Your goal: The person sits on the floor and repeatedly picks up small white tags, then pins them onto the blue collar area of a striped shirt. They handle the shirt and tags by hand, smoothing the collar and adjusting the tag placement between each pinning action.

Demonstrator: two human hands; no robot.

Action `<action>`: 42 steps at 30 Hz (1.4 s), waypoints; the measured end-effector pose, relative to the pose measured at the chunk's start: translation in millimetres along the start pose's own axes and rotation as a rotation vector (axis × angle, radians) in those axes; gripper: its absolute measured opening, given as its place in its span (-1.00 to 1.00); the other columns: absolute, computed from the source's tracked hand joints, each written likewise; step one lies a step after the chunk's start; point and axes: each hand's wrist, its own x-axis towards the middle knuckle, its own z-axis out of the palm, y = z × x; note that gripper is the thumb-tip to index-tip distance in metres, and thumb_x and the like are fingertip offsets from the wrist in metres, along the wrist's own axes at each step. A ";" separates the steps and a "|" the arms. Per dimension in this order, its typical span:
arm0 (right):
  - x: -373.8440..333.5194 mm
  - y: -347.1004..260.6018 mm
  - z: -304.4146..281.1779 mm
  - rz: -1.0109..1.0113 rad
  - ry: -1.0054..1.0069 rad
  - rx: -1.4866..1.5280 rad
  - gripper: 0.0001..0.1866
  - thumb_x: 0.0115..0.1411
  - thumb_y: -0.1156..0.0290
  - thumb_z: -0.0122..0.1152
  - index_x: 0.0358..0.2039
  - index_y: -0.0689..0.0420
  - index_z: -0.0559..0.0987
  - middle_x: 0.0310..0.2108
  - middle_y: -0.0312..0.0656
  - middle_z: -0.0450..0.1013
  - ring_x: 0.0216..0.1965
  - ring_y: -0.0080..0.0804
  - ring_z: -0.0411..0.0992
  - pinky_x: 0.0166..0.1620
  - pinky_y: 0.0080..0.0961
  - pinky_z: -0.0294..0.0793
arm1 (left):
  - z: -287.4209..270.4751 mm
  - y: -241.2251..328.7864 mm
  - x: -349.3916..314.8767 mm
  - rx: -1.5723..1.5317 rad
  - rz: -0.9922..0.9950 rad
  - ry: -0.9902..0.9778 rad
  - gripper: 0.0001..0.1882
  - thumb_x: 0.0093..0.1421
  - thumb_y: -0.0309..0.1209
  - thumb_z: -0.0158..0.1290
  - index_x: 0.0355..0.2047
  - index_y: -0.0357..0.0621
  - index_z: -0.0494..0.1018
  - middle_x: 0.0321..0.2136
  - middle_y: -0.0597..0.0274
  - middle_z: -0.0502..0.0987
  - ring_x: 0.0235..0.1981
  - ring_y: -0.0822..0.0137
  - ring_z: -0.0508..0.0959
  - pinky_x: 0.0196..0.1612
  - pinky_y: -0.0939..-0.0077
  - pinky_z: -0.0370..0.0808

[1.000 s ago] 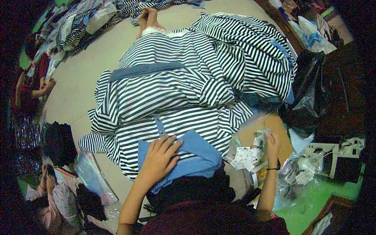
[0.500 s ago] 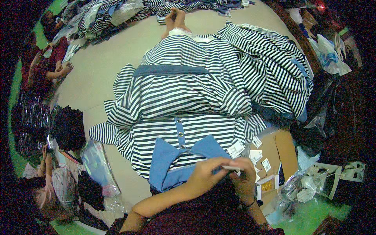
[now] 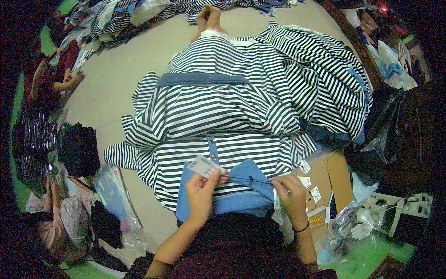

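Note:
Between finger and thumb, my left hand (image 3: 201, 195) pinches a white hang tag (image 3: 203, 164) with print on it. From the tag a dark string (image 3: 246, 180) runs taut to my right hand (image 3: 291, 195), whose fingers are closed on its other end. Both hands are above a black-and-white striped shirt (image 3: 183, 156) lying front up, with a blue collar (image 3: 248, 174) spread nearest me and a blue buttoned placket (image 3: 213, 149). My right wrist wears a thin dark band.
More striped garments (image 3: 209, 107) lie beyond and to the right. White tags (image 3: 304, 181) rest on cardboard (image 3: 320, 169) at my right, near a small box (image 3: 318, 216). Plastic bags (image 3: 116, 195) lie left. Other people sit at the left; a person's bare feet (image 3: 210, 18) show at the far end.
My hands were together at the right, over the collar's edge. Now they are apart: the left has moved left with the tag, and the string is stretched between them.

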 end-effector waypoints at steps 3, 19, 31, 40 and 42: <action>-1.0 -2.5 -4.5 0.027 -0.257 0.313 -0.93 -0.08 0.51 0.14 -0.53 0.22 0.51 -0.53 -0.18 0.43 -0.48 -0.34 0.38 -0.38 -0.51 0.32 | 6.0 -6.3 -0.2 0.012 -0.116 -0.138 -0.82 0.13 -0.46 -0.07 -0.34 -0.38 0.38 -0.44 0.09 0.50 -0.44 0.43 0.51 -0.32 0.66 0.45; 13.6 28.5 -9.7 0.322 -0.188 0.293 -0.91 -0.05 0.46 0.14 -0.54 0.22 0.48 -0.60 -0.32 0.35 -0.57 -0.66 0.22 -0.51 -0.72 0.15 | 7.4 2.5 -2.0 -0.084 -0.090 0.043 -0.85 0.14 -0.49 -0.11 -0.36 -0.38 0.35 -0.44 0.05 0.49 -0.46 0.37 0.52 -0.33 0.59 0.48; 46.1 5.8 3.3 0.013 -0.451 -0.074 -0.81 -0.01 0.27 0.08 -0.42 0.08 0.51 -0.38 -0.20 0.39 -0.33 -0.24 0.37 -0.26 -0.44 0.32 | -5.7 21.1 16.9 1.032 0.723 0.255 -0.38 -0.09 -0.42 0.10 -0.01 -0.24 0.12 -0.01 -0.10 0.13 -0.02 0.08 0.22 0.06 0.24 0.07; 56.7 -4.0 19.7 -0.316 -0.350 -0.008 -0.80 -0.01 0.34 0.05 -0.34 0.11 0.44 -0.32 -0.21 0.36 -0.23 -0.26 0.29 -0.16 -0.35 0.23 | 12.2 12.5 16.6 1.120 0.783 -0.209 -0.76 -0.12 -0.44 0.08 -0.37 -0.15 0.39 -0.32 0.23 0.38 -0.19 0.17 0.30 -0.16 0.28 0.19; 57.2 -6.9 24.8 -0.331 -0.392 -0.021 -0.81 0.00 0.39 0.03 -0.32 0.10 0.43 -0.37 -0.19 0.34 -0.28 -0.25 0.30 -0.19 -0.36 0.24 | 13.8 7.8 18.5 1.129 0.821 -0.191 -0.78 -0.13 -0.43 0.08 -0.41 -0.16 0.39 -0.38 0.22 0.37 -0.25 0.18 0.32 -0.21 0.29 0.21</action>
